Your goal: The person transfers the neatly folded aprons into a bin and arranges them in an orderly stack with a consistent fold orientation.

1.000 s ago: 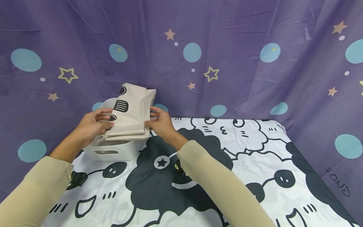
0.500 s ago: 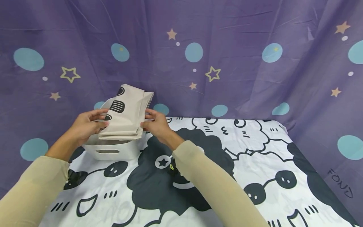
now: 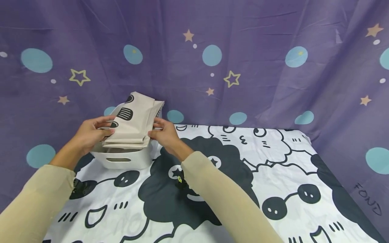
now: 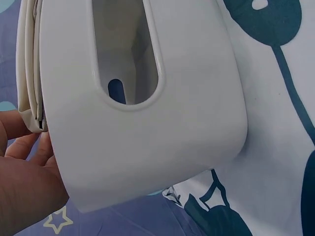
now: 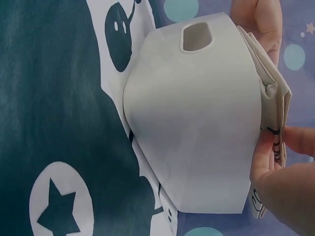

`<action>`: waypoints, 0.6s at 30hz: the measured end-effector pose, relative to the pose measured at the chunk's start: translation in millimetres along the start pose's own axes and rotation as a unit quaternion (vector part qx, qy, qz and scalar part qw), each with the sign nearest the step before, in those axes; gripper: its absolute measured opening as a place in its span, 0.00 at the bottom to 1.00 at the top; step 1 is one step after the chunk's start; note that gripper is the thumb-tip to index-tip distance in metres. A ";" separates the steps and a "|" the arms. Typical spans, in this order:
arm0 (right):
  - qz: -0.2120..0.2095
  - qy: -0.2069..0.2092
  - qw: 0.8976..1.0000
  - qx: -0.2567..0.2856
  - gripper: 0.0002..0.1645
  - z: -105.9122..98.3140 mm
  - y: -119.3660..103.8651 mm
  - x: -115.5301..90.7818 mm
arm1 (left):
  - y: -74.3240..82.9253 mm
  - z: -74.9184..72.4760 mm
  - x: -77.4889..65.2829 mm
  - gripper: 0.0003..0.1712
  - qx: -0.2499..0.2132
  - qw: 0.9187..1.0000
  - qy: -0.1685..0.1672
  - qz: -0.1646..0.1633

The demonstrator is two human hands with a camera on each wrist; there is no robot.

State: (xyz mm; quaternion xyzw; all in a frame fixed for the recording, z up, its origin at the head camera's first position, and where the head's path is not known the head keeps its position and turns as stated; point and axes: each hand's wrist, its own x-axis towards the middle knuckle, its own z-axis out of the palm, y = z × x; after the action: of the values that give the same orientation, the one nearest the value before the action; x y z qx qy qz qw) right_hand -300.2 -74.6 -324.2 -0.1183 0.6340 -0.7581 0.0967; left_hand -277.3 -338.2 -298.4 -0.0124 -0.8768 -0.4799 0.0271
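A folded cream cloth (image 3: pixel 133 118) with black printed shapes lies between my two hands, over the top of a white plastic bin (image 3: pixel 121 161). On its left edge, my left hand (image 3: pixel 91 135) pinches it with the thumb on top and the other fingers along the side. My right hand (image 3: pixel 165 135) grips the opposite edge the same way. The left wrist view has the folded layers (image 4: pixel 30 69) at the bin's rim, beside the bin's slot handle. In the right wrist view, the cloth (image 5: pixel 270 93) sits at the bin's mouth; the bin's inside is mostly hidden.
The bin stands at the back left of a white sheet (image 3: pixel 273 182) printed with black cartoon sheep. Right behind it hangs a purple curtain (image 3: pixel 258 94) with stars and blue dots. A small dark thing with a yellow mark (image 3: pixel 180 179) shows beside the right sleeve.
Both hands have shifted left and slightly down with the folded cloth, which now lies more squarely over the bin. The head view has turned a little to the left.
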 end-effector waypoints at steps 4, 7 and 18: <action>0.002 -0.004 1.000 -0.008 0.39 3.6 0.7 1.6 | -3.6 -2.9 0.0 0.37 0.009 1.000 -0.002 -0.012; 0.001 -0.008 1.000 -0.024 0.39 5.9 0.4 2.8 | -6.9 -4.7 -0.8 0.37 0.009 1.000 -0.001 -0.023; -0.004 -0.023 0.996 -0.081 0.37 5.8 -5.9 6.6 | -8.7 -5.7 -1.5 0.35 0.016 1.000 0.007 -0.020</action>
State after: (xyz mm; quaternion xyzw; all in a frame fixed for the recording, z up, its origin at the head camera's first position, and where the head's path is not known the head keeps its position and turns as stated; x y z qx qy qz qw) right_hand -304.6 -81.0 -317.1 -0.1461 0.6906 -0.7015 0.0983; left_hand -276.0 -347.6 -302.8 0.0087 -0.8841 -0.4666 0.0243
